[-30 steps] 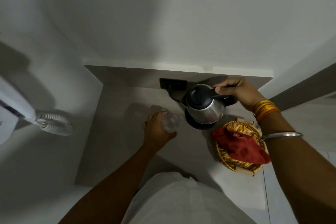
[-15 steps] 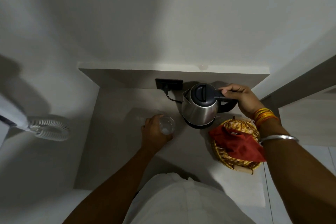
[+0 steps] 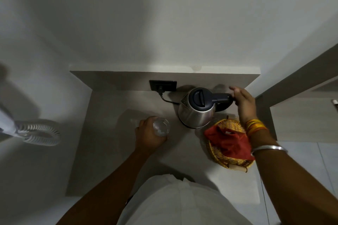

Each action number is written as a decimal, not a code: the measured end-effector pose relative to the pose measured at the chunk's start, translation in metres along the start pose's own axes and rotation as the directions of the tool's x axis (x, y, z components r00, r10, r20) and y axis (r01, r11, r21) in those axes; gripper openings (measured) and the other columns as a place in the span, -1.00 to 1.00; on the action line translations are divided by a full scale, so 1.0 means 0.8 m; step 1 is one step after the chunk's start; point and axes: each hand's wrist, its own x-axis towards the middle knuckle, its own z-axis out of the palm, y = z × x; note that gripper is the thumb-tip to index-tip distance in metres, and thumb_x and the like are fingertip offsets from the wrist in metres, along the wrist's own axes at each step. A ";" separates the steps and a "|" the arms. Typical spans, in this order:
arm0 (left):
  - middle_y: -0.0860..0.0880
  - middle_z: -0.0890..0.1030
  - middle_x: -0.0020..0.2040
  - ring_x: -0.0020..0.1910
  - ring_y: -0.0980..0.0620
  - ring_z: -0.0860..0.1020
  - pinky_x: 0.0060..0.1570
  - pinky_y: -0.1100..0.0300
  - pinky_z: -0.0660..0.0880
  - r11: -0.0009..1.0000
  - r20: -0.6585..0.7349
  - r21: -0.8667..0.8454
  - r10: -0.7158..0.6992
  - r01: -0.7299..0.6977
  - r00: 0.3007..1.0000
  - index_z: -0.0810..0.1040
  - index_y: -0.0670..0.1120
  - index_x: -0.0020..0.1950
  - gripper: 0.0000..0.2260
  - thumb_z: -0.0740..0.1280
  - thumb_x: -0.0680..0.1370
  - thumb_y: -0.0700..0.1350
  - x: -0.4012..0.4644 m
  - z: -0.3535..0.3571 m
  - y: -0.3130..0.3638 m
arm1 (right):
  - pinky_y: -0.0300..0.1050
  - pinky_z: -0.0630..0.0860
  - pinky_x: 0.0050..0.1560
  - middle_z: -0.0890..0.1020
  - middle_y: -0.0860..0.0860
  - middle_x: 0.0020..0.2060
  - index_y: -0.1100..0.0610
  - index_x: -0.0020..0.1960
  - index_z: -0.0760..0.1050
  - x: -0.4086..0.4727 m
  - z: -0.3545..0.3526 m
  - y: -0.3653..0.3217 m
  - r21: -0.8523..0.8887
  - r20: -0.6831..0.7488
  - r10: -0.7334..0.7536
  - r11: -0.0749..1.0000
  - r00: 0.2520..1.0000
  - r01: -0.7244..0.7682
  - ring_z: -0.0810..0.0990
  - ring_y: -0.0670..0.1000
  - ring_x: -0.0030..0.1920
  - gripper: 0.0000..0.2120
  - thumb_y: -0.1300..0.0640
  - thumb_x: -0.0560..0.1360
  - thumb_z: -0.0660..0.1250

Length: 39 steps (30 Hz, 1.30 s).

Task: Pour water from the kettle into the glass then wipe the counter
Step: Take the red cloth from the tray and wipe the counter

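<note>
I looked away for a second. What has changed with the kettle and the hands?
The kettle went from tilted and lifted back onto its base, upright. The right hand has opened, letting go of the handle. The left hand still holds the glass on the counter; red cloth stays in its basket.

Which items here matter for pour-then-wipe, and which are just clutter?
Job items:
kettle, right hand at its handle
glass, held by left hand
red cloth, likely the wipe
counter

Just there:
wicker basket under the cloth
wall socket with kettle cord
coiled cord at left
</note>
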 end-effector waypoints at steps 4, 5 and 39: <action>0.18 0.59 0.14 0.14 0.11 0.52 0.14 -0.09 0.55 0.999 -0.039 -0.017 0.026 -0.027 0.999 0.50 0.22 0.25 -0.24 0.66 0.09 0.19 -0.002 -0.003 -0.004 | 0.29 0.39 0.29 0.57 0.17 0.22 0.06 0.33 0.48 -0.046 0.011 0.061 -0.576 -0.099 0.246 0.776 0.964 -0.257 0.52 0.32 0.29 -0.64 0.08 0.54 0.33; 0.20 0.58 0.13 0.13 0.13 0.50 0.13 -0.06 0.55 1.000 -0.049 -0.005 0.025 -0.025 0.998 0.49 0.24 0.24 -0.24 0.67 0.09 0.19 -0.003 -0.003 -0.003 | 0.38 0.31 0.34 0.52 0.17 0.30 0.03 0.40 0.37 -0.061 0.016 0.076 -0.725 -0.095 0.285 0.637 0.954 -0.262 0.45 0.34 0.35 -0.46 -0.02 0.47 0.41; 0.14 0.55 0.16 0.18 -0.07 0.54 0.13 -0.15 0.56 0.989 -0.176 -0.041 0.136 -0.145 0.975 0.50 0.09 0.30 -0.20 0.61 0.09 0.18 -0.020 -0.100 -0.026 | 0.15 0.56 0.13 0.32 0.15 0.41 0.06 0.68 0.02 -0.137 0.287 0.119 -0.843 0.428 0.044 0.380 0.903 0.381 0.40 0.22 0.28 -0.40 0.01 0.70 0.13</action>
